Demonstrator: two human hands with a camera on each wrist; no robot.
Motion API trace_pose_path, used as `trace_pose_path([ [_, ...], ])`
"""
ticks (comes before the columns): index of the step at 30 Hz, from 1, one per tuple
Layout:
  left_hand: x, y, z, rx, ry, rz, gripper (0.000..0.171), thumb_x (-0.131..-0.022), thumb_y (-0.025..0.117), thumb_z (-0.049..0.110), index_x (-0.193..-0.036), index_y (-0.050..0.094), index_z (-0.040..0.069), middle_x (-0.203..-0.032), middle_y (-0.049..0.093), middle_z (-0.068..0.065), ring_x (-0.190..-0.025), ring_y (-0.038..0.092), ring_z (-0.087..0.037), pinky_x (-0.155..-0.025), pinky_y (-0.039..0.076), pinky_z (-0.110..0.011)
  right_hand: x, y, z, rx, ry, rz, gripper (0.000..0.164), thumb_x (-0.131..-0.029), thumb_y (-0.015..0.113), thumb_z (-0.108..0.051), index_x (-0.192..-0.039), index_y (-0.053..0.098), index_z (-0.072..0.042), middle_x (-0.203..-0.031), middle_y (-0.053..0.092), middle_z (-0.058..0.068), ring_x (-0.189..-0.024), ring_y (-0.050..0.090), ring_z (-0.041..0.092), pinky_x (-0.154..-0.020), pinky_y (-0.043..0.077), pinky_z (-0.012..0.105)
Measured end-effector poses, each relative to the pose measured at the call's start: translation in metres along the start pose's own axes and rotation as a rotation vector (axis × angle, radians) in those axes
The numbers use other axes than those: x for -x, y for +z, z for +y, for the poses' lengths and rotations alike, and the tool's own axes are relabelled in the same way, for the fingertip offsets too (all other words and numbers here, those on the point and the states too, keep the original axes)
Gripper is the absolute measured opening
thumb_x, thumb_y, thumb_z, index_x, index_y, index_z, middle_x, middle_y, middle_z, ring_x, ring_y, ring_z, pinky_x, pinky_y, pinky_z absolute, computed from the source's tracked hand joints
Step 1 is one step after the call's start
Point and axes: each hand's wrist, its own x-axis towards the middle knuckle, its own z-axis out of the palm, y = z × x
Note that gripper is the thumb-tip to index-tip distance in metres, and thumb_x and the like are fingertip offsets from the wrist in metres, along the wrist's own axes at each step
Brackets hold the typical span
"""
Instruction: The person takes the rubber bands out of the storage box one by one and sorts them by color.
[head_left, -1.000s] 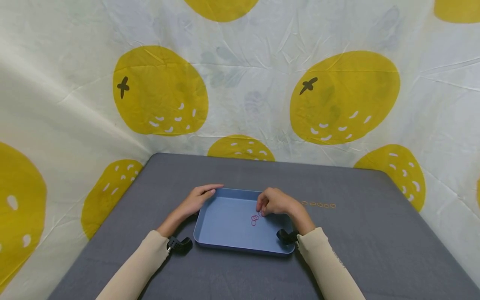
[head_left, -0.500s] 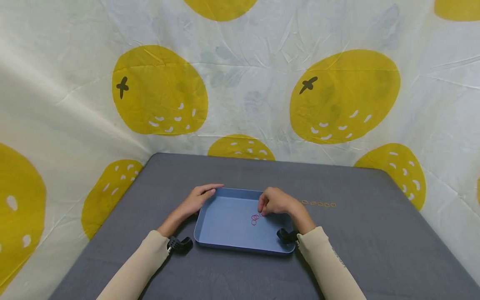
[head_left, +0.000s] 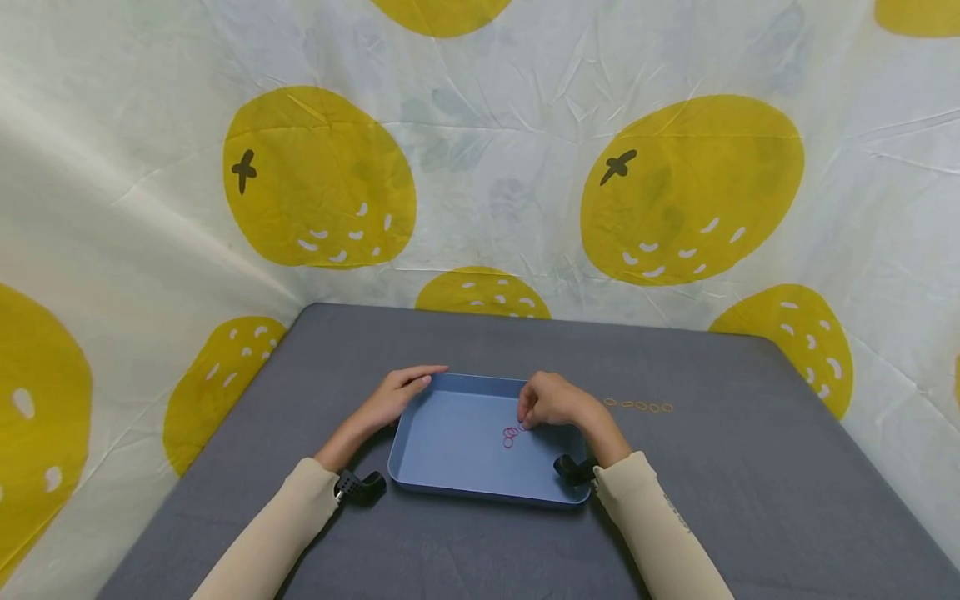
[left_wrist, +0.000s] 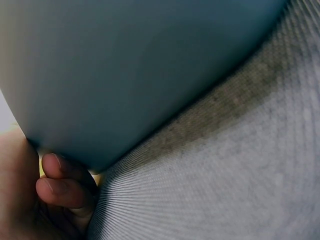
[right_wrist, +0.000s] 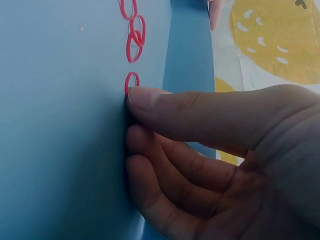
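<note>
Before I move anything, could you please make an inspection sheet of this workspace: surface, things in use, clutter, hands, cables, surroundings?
Surface: grey cloth-covered table.
Things in use: blue tray; at least four red rubber bands inside, some overlapping; five orange rubber bands in a row on the table, right of the tray.
Clutter: nothing seen.
Hands: left hand holds the tray's far left corner; right hand over the tray, thumb at one red band, grip unclear.
Cables: nothing seen.
Surroundings: white fabric backdrop with large yellow fruit print.

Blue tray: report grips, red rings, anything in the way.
Left grip at far-left corner of blue tray. Right grip at one red ring, pinch unclear. Three other red rings inside. Orange rings outside, likely no obstacle.
</note>
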Motion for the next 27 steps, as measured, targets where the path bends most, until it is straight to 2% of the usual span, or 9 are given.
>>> trace_pose_path([
  [5, 0.001, 0.000, 0.002, -0.004, -0.009, -0.001, 0.038, -0.112, 0.048, 0.024, -0.146, 0.061, 0.016, -0.152, 0.058, -0.009, -0.148, 0.046, -0.030, -0.121, 0.035, -0.056, 0.000, 0.000, -0.001, 0.051, 0.023, -0.005, 0.015, -0.087, 0.080, -0.005, -0.073, 0.075, -0.008, -0.069, 0.064, -0.002, -0.064, 0.053, 0.012, -0.059, 0.043, 0.024],
  [11, 0.001, 0.000, 0.002, -0.013, -0.002, -0.002, 0.039, -0.112, 0.047, 0.025, -0.147, 0.060, 0.015, -0.153, 0.057, -0.010, -0.148, 0.045, -0.033, -0.120, 0.035, -0.058, 0.001, 0.000, 0.001, 0.069, -0.006, -0.023, 0.018, -0.088, 0.079, -0.006, -0.071, 0.074, -0.009, -0.067, 0.060, -0.004, -0.062, 0.051, 0.011, -0.057, 0.040, 0.024],
  [16, 0.002, 0.000, 0.002, -0.014, -0.004, -0.004, 0.039, -0.112, 0.047, 0.025, -0.147, 0.060, 0.015, -0.153, 0.057, -0.010, -0.149, 0.045, -0.033, -0.121, 0.035, -0.058, 0.004, -0.003, 0.005, -0.016, -0.025, -0.030, 0.016, -0.089, 0.078, -0.004, -0.073, 0.075, -0.006, -0.067, 0.064, -0.002, -0.061, 0.054, 0.010, -0.058, 0.045, 0.024],
  [22, 0.002, 0.001, 0.002, 0.000, -0.011, 0.005, 0.038, -0.111, 0.048, 0.023, -0.146, 0.061, 0.016, -0.152, 0.057, -0.010, -0.148, 0.046, -0.031, -0.121, 0.035, -0.057, 0.004, -0.008, 0.008, -0.126, -0.018, 0.004, 0.012, -0.089, 0.075, 0.001, -0.077, 0.076, -0.003, -0.070, 0.071, 0.003, -0.061, 0.063, 0.012, -0.059, 0.055, 0.027],
  [27, 0.001, 0.002, 0.002, 0.001, -0.019, 0.012, 0.038, -0.112, 0.047, 0.020, -0.147, 0.060, 0.012, -0.153, 0.056, -0.013, -0.148, 0.045, -0.034, -0.120, 0.034, -0.059, 0.006, -0.012, 0.008, -0.212, -0.026, 0.011, 0.006, -0.089, 0.076, 0.002, -0.083, 0.077, 0.001, -0.074, 0.074, 0.007, -0.063, 0.067, 0.013, -0.064, 0.062, 0.033],
])
